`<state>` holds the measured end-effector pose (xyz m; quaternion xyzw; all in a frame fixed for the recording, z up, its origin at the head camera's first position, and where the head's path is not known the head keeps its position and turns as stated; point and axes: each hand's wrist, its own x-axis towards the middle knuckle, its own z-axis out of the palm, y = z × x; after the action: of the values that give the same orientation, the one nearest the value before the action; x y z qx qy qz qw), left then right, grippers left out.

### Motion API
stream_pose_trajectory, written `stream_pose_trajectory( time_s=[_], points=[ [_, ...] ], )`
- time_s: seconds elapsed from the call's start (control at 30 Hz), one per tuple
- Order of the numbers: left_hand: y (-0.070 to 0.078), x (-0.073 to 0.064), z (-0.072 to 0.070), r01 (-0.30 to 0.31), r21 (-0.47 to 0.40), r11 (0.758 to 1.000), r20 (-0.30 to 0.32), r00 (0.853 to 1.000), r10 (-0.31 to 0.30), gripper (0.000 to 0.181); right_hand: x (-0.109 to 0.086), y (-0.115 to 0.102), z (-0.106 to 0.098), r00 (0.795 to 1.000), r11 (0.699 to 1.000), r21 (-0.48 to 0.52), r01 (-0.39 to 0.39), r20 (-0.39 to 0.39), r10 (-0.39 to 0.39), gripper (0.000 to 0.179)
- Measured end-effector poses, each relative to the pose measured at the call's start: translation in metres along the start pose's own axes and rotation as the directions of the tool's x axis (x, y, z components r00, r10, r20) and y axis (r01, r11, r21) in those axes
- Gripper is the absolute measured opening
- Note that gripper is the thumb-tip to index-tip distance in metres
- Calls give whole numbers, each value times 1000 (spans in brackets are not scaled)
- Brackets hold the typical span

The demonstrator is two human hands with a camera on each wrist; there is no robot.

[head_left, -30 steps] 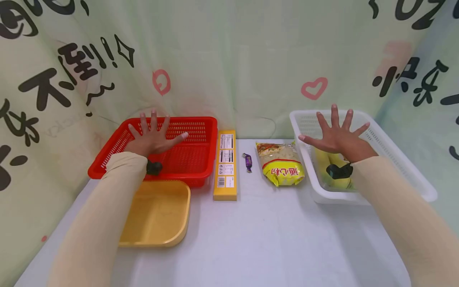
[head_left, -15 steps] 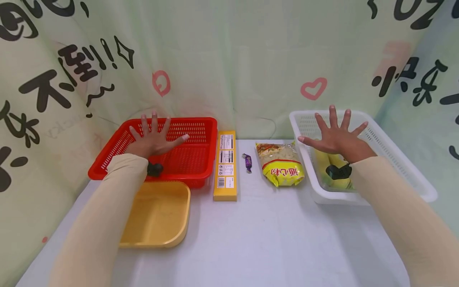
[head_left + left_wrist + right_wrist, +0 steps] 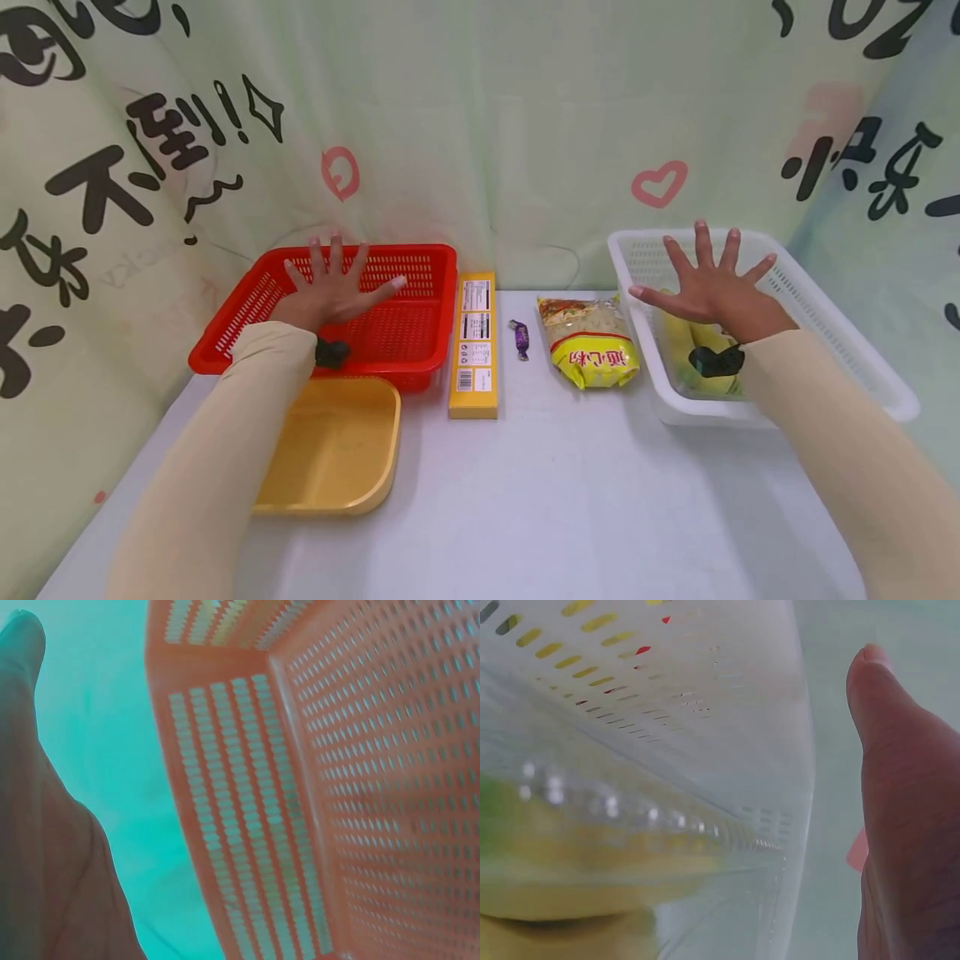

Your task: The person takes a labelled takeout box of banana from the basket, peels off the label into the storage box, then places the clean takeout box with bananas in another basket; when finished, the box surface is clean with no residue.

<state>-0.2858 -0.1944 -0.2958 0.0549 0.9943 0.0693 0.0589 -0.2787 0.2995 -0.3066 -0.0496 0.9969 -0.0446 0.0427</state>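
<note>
My left hand (image 3: 324,293) is held with fingers spread above the red basket (image 3: 408,333), holding nothing. In the left wrist view the basket's slotted wall (image 3: 247,810) lies beside the thumb side of the hand (image 3: 52,847). My right hand (image 3: 712,292), fingers also spread wide, hovers over the white basket (image 3: 656,367) at the right. Inside that basket is a clear plastic pack of yellow fruit (image 3: 678,337), partly hidden by the hand and the black wrist strap. The right wrist view shows the yellow fruit (image 3: 570,892) under clear plastic, with the thumb (image 3: 885,697) at the right.
A yellow tray (image 3: 360,450) stands in front of the red basket, partly behind the left sleeve. Between the baskets lie a long yellow box (image 3: 473,346), a purple-wrapped candy (image 3: 520,339) and a bag of pasta (image 3: 588,342). A printed curtain (image 3: 487,150) hangs behind the white-covered table (image 3: 540,500).
My left hand has drifted slightly to the right over the red basket. The right hand stays spread in nearly the same place, and the objects have not moved.
</note>
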Motion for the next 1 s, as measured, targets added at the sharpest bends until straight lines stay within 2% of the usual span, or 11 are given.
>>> stream_pose_trajectory(
  time_s=[0.27, 0.47, 0.6, 0.7, 0.83, 1.0],
  points=[
    [32, 3, 4, -70, -3, 998, -15, 997, 70, 99, -2, 7, 0, 1000, 998, 58, -2, 7, 2, 107],
    [69, 0, 6, -140, -18, 990, -6, 990, 139, 97, -3, 19, 0, 1000, 995, 99, 31, 4, -31, 105],
    [95, -3, 16, -184, -77, 980, 0, 983, 185, 87, -8, 29, -1, 998, 989, 136, 55, -5, -55, 104],
    [111, -5, 28, -211, -155, 965, -7, 977, 212, 81, -13, 35, -1, 998, 983, 173, 65, -8, -64, 103],
    [126, -6, 41, -241, -231, 943, -42, 970, 238, 80, -19, 40, -1, 998, 975, 213, 62, 3, -64, 103],
    [139, -9, 55, -291, -351, 890, -41, 954, 296, 72, -26, 49, -1, 998, 967, 246, 59, -5, -60, 103]
  ],
)
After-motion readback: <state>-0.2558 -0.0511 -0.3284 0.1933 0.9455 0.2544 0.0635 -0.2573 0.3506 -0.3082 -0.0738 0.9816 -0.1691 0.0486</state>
